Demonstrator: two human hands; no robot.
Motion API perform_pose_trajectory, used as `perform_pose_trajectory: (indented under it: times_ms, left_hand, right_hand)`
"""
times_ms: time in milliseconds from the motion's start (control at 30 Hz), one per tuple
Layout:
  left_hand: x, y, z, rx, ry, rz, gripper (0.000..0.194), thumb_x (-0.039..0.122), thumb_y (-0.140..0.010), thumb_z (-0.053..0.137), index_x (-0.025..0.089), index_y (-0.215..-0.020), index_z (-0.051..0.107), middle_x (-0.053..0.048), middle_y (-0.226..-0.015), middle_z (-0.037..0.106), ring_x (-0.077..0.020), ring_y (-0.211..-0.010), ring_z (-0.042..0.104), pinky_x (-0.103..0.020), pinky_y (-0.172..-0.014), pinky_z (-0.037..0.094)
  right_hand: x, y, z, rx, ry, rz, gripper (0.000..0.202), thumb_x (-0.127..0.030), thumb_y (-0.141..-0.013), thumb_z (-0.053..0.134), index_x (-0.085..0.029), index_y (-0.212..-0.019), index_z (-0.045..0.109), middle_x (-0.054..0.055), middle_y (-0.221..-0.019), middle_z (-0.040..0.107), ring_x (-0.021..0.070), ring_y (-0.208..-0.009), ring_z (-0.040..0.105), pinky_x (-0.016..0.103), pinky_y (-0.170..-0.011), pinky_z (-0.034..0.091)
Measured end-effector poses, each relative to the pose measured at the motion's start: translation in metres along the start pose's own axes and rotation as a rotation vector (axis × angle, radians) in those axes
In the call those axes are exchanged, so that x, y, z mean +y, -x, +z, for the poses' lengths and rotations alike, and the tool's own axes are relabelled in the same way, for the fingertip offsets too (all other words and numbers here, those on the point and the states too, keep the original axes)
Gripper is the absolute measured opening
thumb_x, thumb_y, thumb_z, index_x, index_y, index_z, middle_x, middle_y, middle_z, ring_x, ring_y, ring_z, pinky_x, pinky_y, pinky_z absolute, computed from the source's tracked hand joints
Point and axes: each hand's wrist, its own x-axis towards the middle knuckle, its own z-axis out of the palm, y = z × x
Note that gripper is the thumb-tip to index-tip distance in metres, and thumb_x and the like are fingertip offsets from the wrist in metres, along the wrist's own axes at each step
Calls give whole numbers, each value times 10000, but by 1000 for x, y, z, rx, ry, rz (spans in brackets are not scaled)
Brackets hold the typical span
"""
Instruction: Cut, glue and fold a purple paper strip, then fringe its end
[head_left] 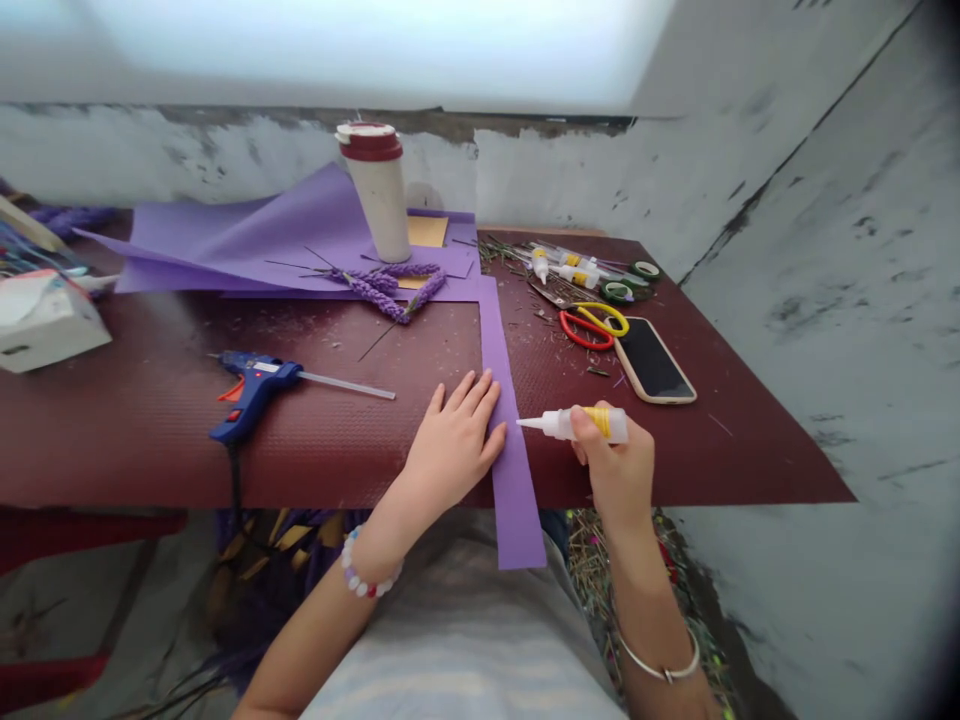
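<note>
A long purple paper strip (510, 470) runs toward me across the dark red table, its near end hanging past the front edge. My left hand (457, 435) lies flat, fingers stretched out, with its fingertips and thumb on the strip's left side. In my right hand (624, 465) is a small clear glue bottle with a yellow label (555, 424). The bottle is tipped nearly level, its white nozzle pointing left at the strip's right edge. Whether the tip touches the paper, I cannot tell.
A blue hot glue gun (259, 390) lies left, its cord over the front edge. Behind are purple sheets (247, 235), a lidded cup (381, 200) and purple flower stems (375, 290). On the right are scissors (589, 325), a phone (652, 360), more glue bottles (577, 272) and green tape rolls (617, 291).
</note>
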Motion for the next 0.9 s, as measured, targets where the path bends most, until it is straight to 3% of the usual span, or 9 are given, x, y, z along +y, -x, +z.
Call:
perform_pose_trajectory:
  times_ms: [133, 267, 333, 433, 633, 900]
  left_hand:
    - [1, 0, 0, 1, 0, 3, 561, 370, -1078, 368, 125, -1580, 416, -85, -1688, 350, -288, -1572, 326, -591, -1252, 325]
    - [1, 1, -1, 2, -3, -2, 559, 369, -1079, 360, 126, -1578, 422, -81, -1687, 352, -282, -1571, 329, -582, -1256, 322]
    - [1, 1, 0, 8, -4, -3, 558, 368, -1077, 363, 129, -1577, 426, -78, -1685, 354, -284, -1569, 333, -584, -1256, 322]
    - [1, 1, 1, 16, -1, -5, 556, 367, -1075, 370, 136, -1577, 427, -76, -1679, 366, -288, -1565, 343, -591, -1252, 329]
    - [2, 1, 3, 27, -2, -6, 553, 368, -1077, 373, 137, -1577, 430, -72, -1680, 364, -285, -1566, 341, -581, -1251, 333]
    - [1, 2, 4, 35, -8, -5, 551, 367, -1072, 371, 153, -1575, 440, -78, -1676, 373, -285, -1559, 355, -578, -1247, 341]
  right_hand:
    - [0, -6, -6, -24, 87, 25, 548, -566, -851, 714, -233, -480, 488, -36, -436, 447, 135, -440, 422, 293, -465, 336]
    - [-1, -5, -4, -6, 122, -11, 340, -487, -809, 752, -215, -638, 640, -17, -557, 587, 166, -531, 527, 299, -543, 440]
    - [0, -1, -3, -40, 130, -61, 287, -452, -825, 742, -220, -690, 644, -17, -615, 620, 170, -580, 556, 296, -589, 468]
    - [5, 3, -3, -99, 86, -82, 312, -453, -869, 713, -227, -688, 597, -28, -622, 588, 162, -593, 540, 284, -593, 464]
    - [10, 5, -2, -84, -25, -49, 335, -463, -875, 731, -228, -692, 578, -30, -654, 535, 158, -617, 517, 281, -602, 467]
    - [9, 5, -1, -145, -12, -58, 313, -477, -888, 719, -224, -730, 622, -9, -686, 585, 175, -643, 553, 303, -626, 493]
